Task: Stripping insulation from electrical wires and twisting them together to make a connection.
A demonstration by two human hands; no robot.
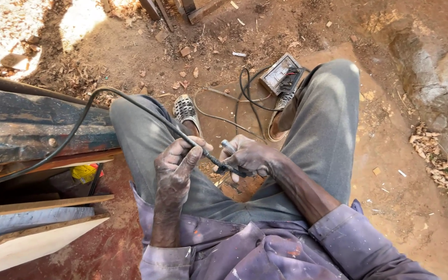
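Note:
I sit with my knees apart over a dirt floor. My left hand point(178, 165) pinches a thick black cable point(111, 95) that arcs up and to the left over my left knee. My right hand point(249, 155) grips the cable's other end, where a dark tool head point(233, 169) and a short light-coloured tip stick out between my fingers. Both hands meet between my thighs, a few centimetres apart along the cable.
A small grey box point(282, 73) with thin wires lies on the ground by my right foot. A dark metal bench point(32, 127) and wooden boards point(32, 241) stand at left. A yellow object point(85, 172) sits under the bench. A stone ledge point(436, 78) runs at right.

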